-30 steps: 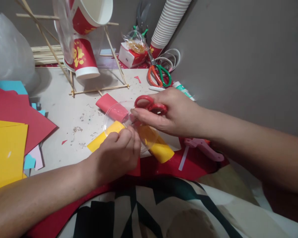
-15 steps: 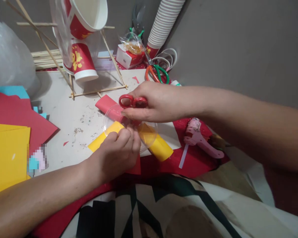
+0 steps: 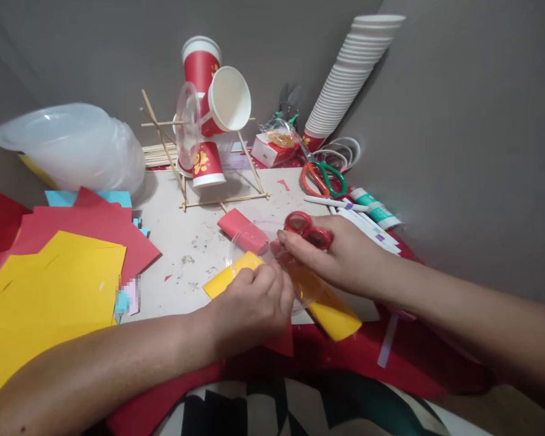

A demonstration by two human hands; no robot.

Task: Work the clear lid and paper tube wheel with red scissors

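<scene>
My right hand point(image 3: 336, 248) is closed around a pair of scissors point(image 3: 298, 222) with red handle loops; the blades point down and are mostly hidden. Close by, my left hand point(image 3: 258, 300) is closed, its fingertips pinched together at the middle of a clear plastic disc point(image 3: 236, 245). What those fingers pinch is hidden. Around the disc sit folded paper pieces: a red one point(image 3: 241, 230) at the back, a yellow one point(image 3: 229, 275) on the left, another yellow piece point(image 3: 336, 312) on the right. A red piece point(image 3: 284, 342) shows partly below my left hand.
Behind stands a stick frame point(image 3: 227, 200) carrying paper cups point(image 3: 208, 163). A tall cup stack point(image 3: 345, 75) leans at the back right, near larger scissors point(image 3: 329, 178) with orange and green handles. Coloured paper sheets point(image 3: 63, 278) and a bulky plastic bundle point(image 3: 86, 148) lie left.
The view has shifted, so everything sits lower and further right. My right hand with the scissors has moved from behind the disc's centre toward its right side. My left hand stays at the disc.
</scene>
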